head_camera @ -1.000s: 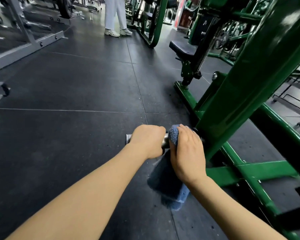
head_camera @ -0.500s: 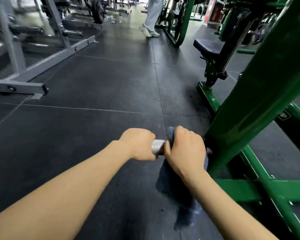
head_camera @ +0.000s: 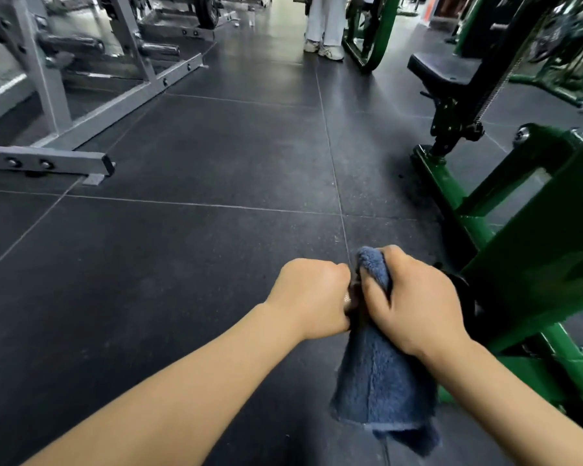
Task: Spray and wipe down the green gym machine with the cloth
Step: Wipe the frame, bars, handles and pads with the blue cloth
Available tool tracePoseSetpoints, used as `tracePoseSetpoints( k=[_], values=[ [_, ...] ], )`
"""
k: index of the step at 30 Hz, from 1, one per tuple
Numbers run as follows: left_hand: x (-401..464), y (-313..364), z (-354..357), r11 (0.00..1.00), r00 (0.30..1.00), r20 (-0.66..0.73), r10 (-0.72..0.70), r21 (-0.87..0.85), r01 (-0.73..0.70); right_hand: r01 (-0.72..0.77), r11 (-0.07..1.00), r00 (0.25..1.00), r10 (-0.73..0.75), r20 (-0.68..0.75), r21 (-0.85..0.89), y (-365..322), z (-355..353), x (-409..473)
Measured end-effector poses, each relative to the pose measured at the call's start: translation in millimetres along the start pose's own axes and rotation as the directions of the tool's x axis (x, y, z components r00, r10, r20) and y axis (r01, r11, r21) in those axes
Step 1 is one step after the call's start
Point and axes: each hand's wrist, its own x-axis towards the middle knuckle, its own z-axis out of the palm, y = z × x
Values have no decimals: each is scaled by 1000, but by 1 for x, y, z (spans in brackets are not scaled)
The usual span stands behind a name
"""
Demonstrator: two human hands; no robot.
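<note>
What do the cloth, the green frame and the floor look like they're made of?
Cloth: blue terry or microfibre, going by the fuzzy looped pile and limp drape.
Green frame: probably steel with glossy paint or powder coat; it shows soft highlights.
Floor: likely rubber tiles, matte dark grey, speckled, with thin seams.
Right hand grips the cloth; left hand is fisted beside it.

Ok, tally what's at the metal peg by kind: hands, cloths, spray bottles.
Hands: 2, left hand and right hand
Cloths: 1, blue cloth, in the right hand's grip
Spray bottles: 0 in view
Total: 3
</note>
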Motion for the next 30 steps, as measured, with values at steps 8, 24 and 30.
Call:
tracePoseSetpoints(
  k=[8,24,30],
  values=[
    [1,-10,5,983,993,10,114,-143,-111,-432,901,896,425,131,34,-11,-9,13],
    [5,-46,2,928,935,134,327,-232,-291,-395,919,919,395,14,8,-41,-3,-8],
    [3,-45,-4,945,939,129,318,-128,-302,-635,763,770,637,-23,-124,-33,5,8]
  ],
)
